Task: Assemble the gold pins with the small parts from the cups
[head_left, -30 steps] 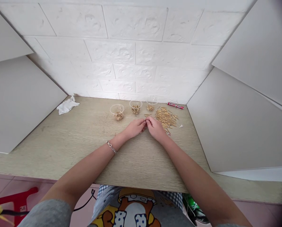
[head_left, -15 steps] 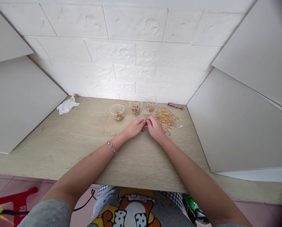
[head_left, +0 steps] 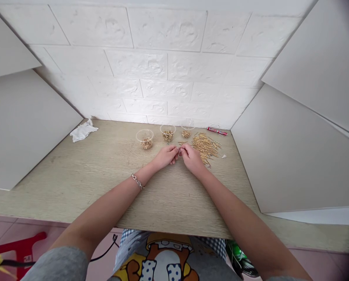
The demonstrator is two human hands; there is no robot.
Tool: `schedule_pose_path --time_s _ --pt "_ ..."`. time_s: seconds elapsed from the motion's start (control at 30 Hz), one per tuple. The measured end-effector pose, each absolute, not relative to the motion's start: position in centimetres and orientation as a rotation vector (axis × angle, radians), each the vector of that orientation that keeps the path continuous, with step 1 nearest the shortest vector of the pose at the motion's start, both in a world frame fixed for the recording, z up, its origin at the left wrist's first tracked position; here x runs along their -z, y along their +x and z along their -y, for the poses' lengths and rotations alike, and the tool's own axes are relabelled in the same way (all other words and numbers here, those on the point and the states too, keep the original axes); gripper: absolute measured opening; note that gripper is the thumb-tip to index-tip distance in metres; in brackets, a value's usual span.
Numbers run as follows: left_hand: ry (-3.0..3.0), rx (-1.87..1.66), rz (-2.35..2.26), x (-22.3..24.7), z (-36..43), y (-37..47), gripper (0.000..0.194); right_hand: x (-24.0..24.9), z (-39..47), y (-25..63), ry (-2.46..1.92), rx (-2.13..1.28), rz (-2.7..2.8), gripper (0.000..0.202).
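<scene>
My left hand (head_left: 166, 155) and my right hand (head_left: 191, 157) meet over the middle of the table, fingertips pinched close together. Whatever they hold between them is too small and too covered to make out. Just right of my right hand lies a loose pile of thin gold-coloured pins (head_left: 206, 147). Behind my hands stand three clear plastic cups: the left cup (head_left: 144, 136), the middle cup (head_left: 167, 130) and the right cup (head_left: 188, 125). Each has small gold-coloured pieces in its bottom, fewest in the right one.
A crumpled white tissue (head_left: 83, 130) lies at the back left of the table (head_left: 174, 203). At the back right is a red wrapped stick (head_left: 217, 131). A white brick-pattern wall (head_left: 151, 78) closes the back; pale panels (head_left: 303, 156) stand at both sides.
My hands stay together at nearly the same spot, with only a slight shift of the fingers. The cups and the pile of pins have not moved.
</scene>
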State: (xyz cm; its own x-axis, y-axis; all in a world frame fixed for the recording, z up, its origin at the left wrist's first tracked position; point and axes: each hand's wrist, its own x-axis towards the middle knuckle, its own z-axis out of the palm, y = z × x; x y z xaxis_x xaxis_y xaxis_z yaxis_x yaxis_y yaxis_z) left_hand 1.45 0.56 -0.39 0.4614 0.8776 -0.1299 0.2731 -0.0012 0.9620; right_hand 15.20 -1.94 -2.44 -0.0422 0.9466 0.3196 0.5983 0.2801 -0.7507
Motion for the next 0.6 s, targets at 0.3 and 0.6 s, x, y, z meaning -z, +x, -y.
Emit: schedule_pose_path --time_s 0.3,0.6 --pt "1.517 -0.667 -1.046 0.17 -0.43 1.49 0.026 2.17 2.09 15.13 -1.421 -0.538 1.752 0.016" --pt "1.667 -0.669 -1.073 0.62 -0.36 1.50 0.026 2.17 2.15 15.13 -1.433 -0.538 1.745 0.017"
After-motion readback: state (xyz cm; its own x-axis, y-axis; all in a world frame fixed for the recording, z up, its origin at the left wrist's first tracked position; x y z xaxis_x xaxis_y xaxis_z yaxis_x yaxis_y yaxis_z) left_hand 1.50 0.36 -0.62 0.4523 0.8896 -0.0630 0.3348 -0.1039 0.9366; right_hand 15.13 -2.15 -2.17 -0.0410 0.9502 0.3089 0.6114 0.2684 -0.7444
